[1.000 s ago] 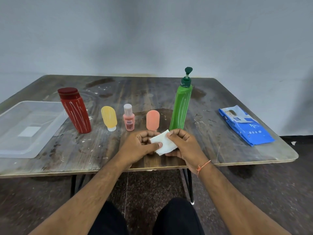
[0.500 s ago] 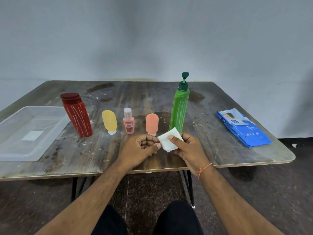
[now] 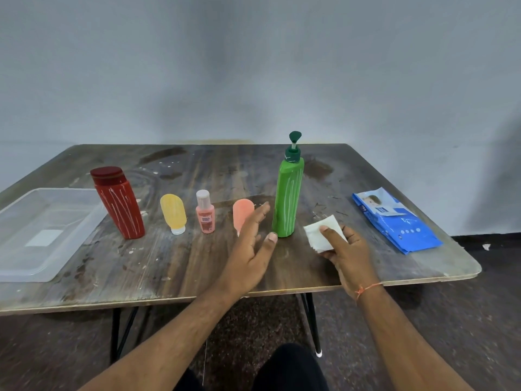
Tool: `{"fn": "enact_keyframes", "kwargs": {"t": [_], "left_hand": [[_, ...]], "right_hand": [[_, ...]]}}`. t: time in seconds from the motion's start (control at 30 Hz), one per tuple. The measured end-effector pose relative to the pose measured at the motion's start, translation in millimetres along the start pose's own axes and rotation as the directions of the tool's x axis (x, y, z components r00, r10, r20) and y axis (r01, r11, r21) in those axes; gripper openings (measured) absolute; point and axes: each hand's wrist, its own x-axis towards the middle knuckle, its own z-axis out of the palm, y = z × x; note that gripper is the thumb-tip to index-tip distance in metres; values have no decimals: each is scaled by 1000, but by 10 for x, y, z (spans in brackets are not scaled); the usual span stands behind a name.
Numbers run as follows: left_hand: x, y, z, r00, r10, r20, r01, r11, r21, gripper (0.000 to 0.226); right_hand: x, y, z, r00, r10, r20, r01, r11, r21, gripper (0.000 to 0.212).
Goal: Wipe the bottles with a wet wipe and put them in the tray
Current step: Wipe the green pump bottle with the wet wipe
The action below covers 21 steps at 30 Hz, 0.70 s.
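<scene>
Several bottles stand in a row on the table: a red bottle (image 3: 118, 203), a yellow tube (image 3: 173, 213), a small pink bottle (image 3: 205, 213), an orange tube (image 3: 242, 214) and a tall green pump bottle (image 3: 288, 198). My left hand (image 3: 251, 249) is open, fingers spread, just left of the green bottle's base and in front of the orange tube. My right hand (image 3: 345, 251) holds a folded white wet wipe (image 3: 321, 231) to the right of the green bottle. A clear plastic tray (image 3: 17, 266) sits at the left with nothing in it.
A blue pack of wipes (image 3: 397, 221) lies at the table's right side. The wooden table (image 3: 158, 266) is stained, its front edge close to my arms. A grey wall stands behind. My dark-trousered knees show below.
My hands parted: the left let go of the wipe and reached forward toward the green bottle. The right carried the wipe to the right. The view tilted up slightly.
</scene>
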Motion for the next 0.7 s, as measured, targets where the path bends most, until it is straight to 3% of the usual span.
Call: {"fn": "enact_keyframes", "kwargs": {"t": [0.17, 0.33, 0.43, 0.5, 0.6, 0.7], "left_hand": [[285, 5, 274, 996, -8, -85, 10, 1000, 20, 64], [621, 41, 425, 975, -63, -212, 38, 992, -122, 75], [816, 67, 400, 981, -26, -195, 0, 991, -131, 63], [919, -14, 399, 979, -99, -178, 66, 982, -179, 63], [942, -167, 441, 956, -245, -159, 205, 951, -231, 88], [908, -192, 478, 956, -232, -182, 177, 945, -275, 58]], "right_hand": [[1, 22, -9, 1000, -30, -1, 29, 999, -14, 6], [38, 57, -36, 1000, -31, 5, 31, 1000, 1, 7], [49, 82, -48, 999, -39, 19, 39, 999, -5, 7], [59, 88, -45, 999, -38, 18, 38, 999, 2, 9], [68, 101, -43, 999, -40, 18, 40, 999, 5, 13], [57, 105, -38, 999, -44, 21, 45, 999, -15, 13]]}}
